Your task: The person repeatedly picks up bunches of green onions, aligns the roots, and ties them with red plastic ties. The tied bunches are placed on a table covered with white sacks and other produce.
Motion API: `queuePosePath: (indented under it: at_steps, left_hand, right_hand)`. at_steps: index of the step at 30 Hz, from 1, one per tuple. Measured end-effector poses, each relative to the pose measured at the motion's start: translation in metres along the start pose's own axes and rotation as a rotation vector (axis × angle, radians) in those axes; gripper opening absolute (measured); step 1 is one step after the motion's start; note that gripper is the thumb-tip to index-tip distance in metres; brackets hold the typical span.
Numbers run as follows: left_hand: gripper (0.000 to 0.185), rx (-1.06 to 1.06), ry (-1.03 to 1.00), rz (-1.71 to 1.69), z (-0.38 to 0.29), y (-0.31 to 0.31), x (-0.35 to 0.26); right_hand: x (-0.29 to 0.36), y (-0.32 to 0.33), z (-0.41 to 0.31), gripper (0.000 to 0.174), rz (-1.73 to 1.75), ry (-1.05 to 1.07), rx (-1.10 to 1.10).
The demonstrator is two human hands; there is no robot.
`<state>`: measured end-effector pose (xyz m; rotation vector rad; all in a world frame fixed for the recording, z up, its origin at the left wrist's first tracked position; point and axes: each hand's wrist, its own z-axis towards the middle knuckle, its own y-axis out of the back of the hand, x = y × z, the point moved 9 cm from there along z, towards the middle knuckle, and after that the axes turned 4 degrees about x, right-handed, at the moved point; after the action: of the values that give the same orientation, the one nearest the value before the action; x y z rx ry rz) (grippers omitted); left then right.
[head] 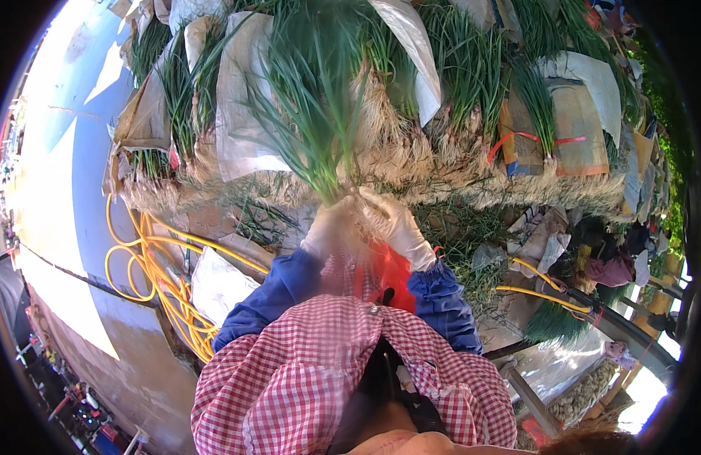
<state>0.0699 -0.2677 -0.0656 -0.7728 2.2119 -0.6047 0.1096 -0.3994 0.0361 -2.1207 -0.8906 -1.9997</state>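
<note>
My left hand (329, 224), in a pale glove, grips the base of a bunch of green onions (319, 145) whose long leaves point up and away from me. Beside it my gloved right hand (397, 220) has its fingers closed around the stem bases and pale stringy roots (366, 215) of the same bunch. Both hands are close together in front of my chest, over a red plastic sheet or bag (394, 270). Some of the fingers and the roots between them are blurred. Just beyond the hands stands a long stack of rooted green onions (379, 114).
White woven sacking (245, 96) partly covers the stack. A coiled yellow hose (151, 250) lies at left by a white bag (219, 284). Loose green trimmings (464, 244) litter the ground at right. A red tie (532, 136) crosses the stack. More onions (555, 321) lie lower right.
</note>
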Motion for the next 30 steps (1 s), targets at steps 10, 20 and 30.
queuePosePath:
  at_steps: [10,20,30]
  left_hand:
    - [0.030,-0.087,-0.090,0.259,-0.006,0.017,-0.003]
    - [0.026,-0.064,0.026,0.125,-0.018,0.014,-0.007]
    - [0.024,-0.100,0.009,0.222,-0.014,0.008,-0.005]
  right_hand:
    - [-0.009,-0.022,0.042,0.027,-0.407,-0.066,-0.080]
    - [-0.068,0.130,0.002,0.019,-1.396,-0.451,-0.520]
    - [-0.035,-0.015,0.045,0.024,-0.068,-0.186,-0.102]
